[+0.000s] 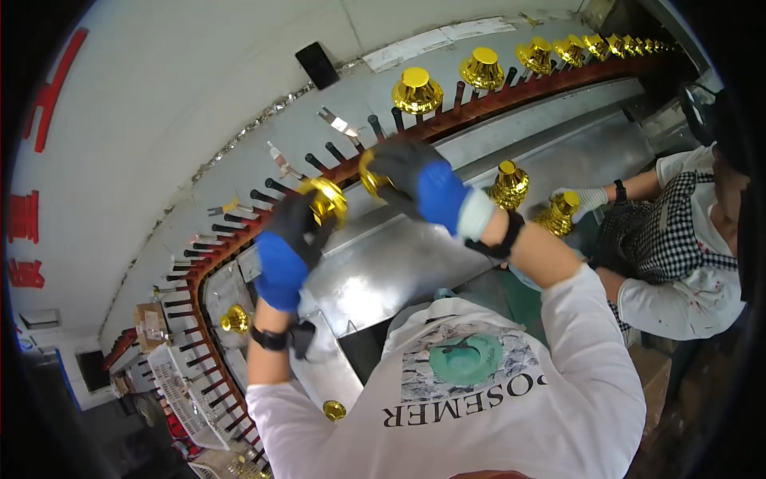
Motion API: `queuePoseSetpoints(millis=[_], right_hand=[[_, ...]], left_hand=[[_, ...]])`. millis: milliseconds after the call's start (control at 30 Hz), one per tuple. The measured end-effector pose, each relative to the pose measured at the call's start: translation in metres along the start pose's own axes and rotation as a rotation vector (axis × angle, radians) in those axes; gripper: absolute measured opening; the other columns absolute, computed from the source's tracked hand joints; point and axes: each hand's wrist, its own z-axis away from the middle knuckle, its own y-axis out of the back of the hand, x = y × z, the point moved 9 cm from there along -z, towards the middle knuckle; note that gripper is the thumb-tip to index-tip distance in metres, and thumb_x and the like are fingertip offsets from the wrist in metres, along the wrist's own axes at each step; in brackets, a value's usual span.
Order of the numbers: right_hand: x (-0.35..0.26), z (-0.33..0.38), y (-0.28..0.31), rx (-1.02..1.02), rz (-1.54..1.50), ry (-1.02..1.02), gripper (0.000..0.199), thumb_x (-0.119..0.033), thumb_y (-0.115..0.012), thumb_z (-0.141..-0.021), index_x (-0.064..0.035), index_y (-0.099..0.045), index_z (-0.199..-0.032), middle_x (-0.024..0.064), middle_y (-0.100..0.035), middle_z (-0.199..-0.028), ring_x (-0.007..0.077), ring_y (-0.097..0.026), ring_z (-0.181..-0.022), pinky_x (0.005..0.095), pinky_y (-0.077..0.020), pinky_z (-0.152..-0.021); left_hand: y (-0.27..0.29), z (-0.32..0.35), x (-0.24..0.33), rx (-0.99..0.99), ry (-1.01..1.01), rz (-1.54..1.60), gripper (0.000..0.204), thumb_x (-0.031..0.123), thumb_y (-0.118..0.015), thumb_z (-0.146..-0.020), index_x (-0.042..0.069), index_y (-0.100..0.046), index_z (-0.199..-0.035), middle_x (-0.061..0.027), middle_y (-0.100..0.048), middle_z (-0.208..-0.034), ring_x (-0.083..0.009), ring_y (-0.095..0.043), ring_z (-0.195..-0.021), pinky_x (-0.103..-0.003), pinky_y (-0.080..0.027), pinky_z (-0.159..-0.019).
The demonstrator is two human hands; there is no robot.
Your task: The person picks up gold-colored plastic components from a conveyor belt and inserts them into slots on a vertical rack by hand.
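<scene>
My left hand point(292, 243), in a blue and black work glove, is closed on a shiny gold bell-shaped piece point(327, 199). Up and to the right, my right hand point(427, 180) wears a matching glove and grips another gold piece point(369, 173), which its fingers partly cover. The right hand is somewhat blurred. Both hands are raised beside the curved red rail point(351, 169), whose upright black-sleeved pegs point(317, 163) stand just beyond them. A few metal clips point(338, 121) rise from the rail too.
Gold pieces point(416, 90) sit in a row along the rail's far right. More stand on the metal worktop point(359, 279), near a co-worker's gloved hand point(589, 199) at right. A gold piece point(234, 318) lies at left, above a white plastic crate point(185, 399).
</scene>
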Motion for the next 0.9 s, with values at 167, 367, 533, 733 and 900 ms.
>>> queuePoseSetpoints(millis=[167, 367, 533, 733, 900], right_hand=[[0.022, 0.188, -0.155, -0.522, -0.041, -0.430, 0.054, -0.029, -0.073, -0.090, -0.0091, -0.062, -0.139, 0.0204, -0.068, -0.124, 0.0419, -0.066, -0.113, 0.0518, -0.0545, -0.097], [0.077, 0.270, -0.239, -0.654, 0.149, -0.628, 0.051, -0.030, -0.076, -0.088, -0.0109, -0.062, -0.134, 0.0182, -0.068, -0.125, 0.0399, -0.066, -0.116, 0.0507, -0.0551, -0.098], [0.103, 0.280, -0.229, -0.736, 0.216, -0.653, 0.058, -0.032, -0.078, -0.087, -0.0103, -0.060, -0.138, 0.0169, -0.066, -0.133, 0.0389, -0.066, -0.120, 0.0526, -0.0523, -0.104], [0.087, 0.104, -0.049, -0.070, 0.336, -0.060, 0.062, -0.031, -0.077, -0.092, -0.0066, -0.059, -0.146, 0.0207, -0.061, -0.147, 0.0424, -0.061, -0.130, 0.0541, -0.0477, -0.112], [0.156, -0.034, 0.038, 0.241, 0.794, -0.108, 0.065, -0.044, -0.077, -0.089, -0.0162, -0.063, -0.146, 0.0204, -0.064, -0.143, 0.0421, -0.061, -0.129, 0.0532, -0.0490, -0.110]], left_hand=[[-0.169, 0.169, -0.125, -0.274, 0.030, 0.127, 0.048, 0.028, -0.079, -0.090, 0.011, -0.066, -0.133, -0.0223, -0.070, -0.105, -0.0428, -0.071, -0.089, -0.050, -0.059, -0.076], [-0.292, 0.206, -0.192, -0.457, 0.383, -0.076, 0.051, 0.034, -0.075, -0.090, 0.017, -0.062, -0.136, -0.0224, -0.069, -0.113, -0.0466, -0.070, -0.100, -0.055, -0.058, -0.083], [-0.325, 0.208, -0.170, -0.456, 0.401, -0.128, 0.071, 0.044, -0.076, -0.089, 0.011, -0.056, -0.148, -0.0265, -0.066, -0.128, -0.0459, -0.073, -0.097, -0.055, -0.059, -0.083], [-0.161, 0.014, -0.042, 0.028, -0.093, -0.097, 0.068, 0.042, -0.078, -0.092, 0.003, -0.059, -0.145, -0.0281, -0.068, -0.127, -0.0461, -0.071, -0.108, -0.054, -0.059, -0.088], [-0.098, -0.149, -0.032, 0.048, -0.018, -0.193, 0.073, 0.051, -0.076, -0.093, 0.009, -0.057, -0.148, -0.0271, -0.070, -0.127, -0.0479, -0.071, -0.109, -0.052, -0.058, -0.092]])
